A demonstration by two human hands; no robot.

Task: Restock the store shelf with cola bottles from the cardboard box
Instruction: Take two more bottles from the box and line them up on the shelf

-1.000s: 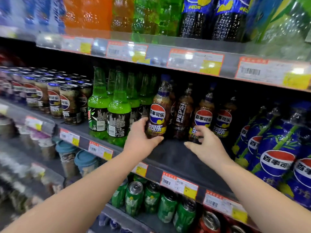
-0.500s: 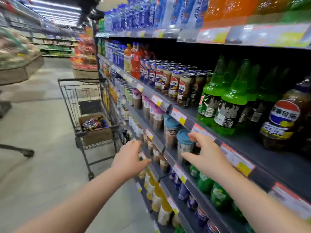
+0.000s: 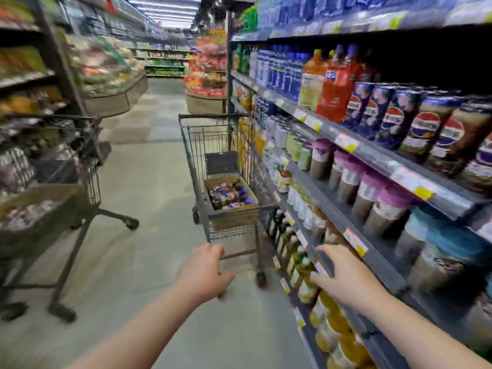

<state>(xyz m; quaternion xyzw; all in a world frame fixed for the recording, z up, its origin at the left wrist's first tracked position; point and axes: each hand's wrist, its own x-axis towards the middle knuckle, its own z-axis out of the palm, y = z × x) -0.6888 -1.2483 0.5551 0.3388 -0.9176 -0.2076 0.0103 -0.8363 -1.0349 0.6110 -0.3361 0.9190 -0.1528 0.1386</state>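
My view has swung from the shelf (image 3: 378,158) to the cart (image 3: 213,145). Left grip (image 3: 203,272) and right grip (image 3: 346,278): spread, empty. Cola bottles (image 3: 230,195) remain in the cardboard box (image 3: 237,215); fetch next.

Empty hands (image 3: 203,272) near cart (image 3: 226,166)

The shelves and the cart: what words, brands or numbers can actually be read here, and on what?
No text reads clearly; the picture is motion-blurred.
Cola bottles: a round red, white and blue logo shows, lettering illegible.
Price tags on the shelf edge: too blurred.
Bottles in the cardboard box: too small.
Red bottle: label unreadable.
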